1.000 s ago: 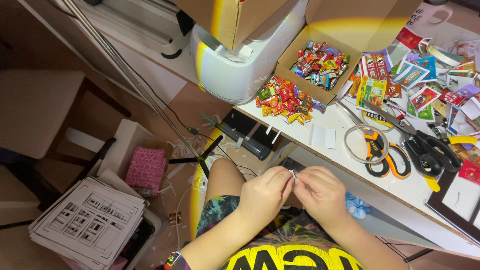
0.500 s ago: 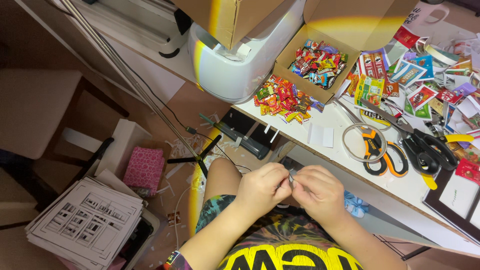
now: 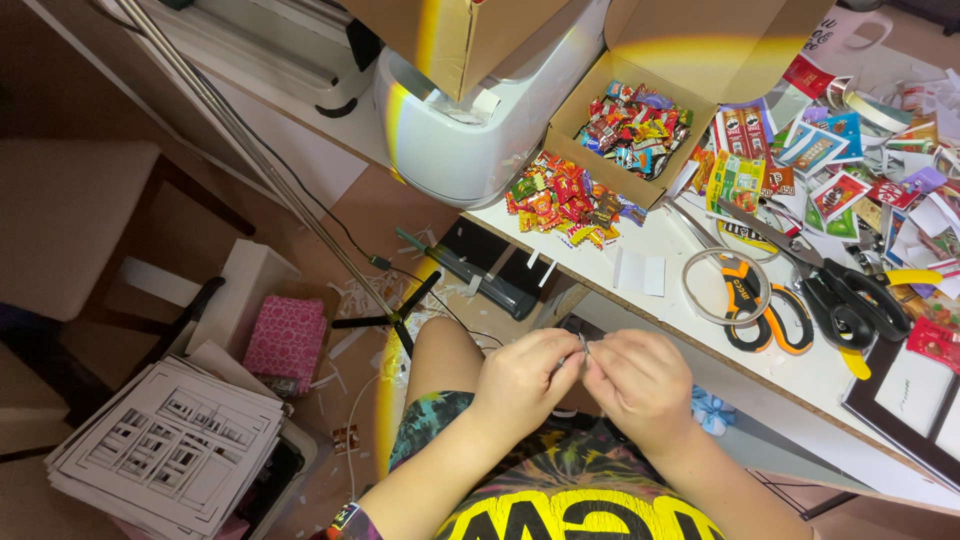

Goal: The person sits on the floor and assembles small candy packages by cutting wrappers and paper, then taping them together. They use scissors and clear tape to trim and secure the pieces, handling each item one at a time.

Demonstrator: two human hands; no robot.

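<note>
My left hand (image 3: 525,378) and my right hand (image 3: 640,385) meet over my lap, just below the white table's edge (image 3: 700,345). Both pinch one tiny pale piece (image 3: 582,345) between their fingertips; it is too small to tell what it is. On the table above them lie a pile of small colourful wrappers (image 3: 565,200) and an open cardboard box (image 3: 635,125) filled with more of them.
Orange-handled scissors (image 3: 765,305) and black-handled scissors (image 3: 850,300) lie by a clear tape ring (image 3: 722,287). Printed cut-outs (image 3: 850,170) cover the right of the table. A white machine (image 3: 470,130) stands at the table's left end. On the floor are a paper stack (image 3: 165,450) and a pink box (image 3: 285,340).
My hands have stayed together over my lap, fingers working the tiny piece with only slight shifts. Nothing on the table has moved.
</note>
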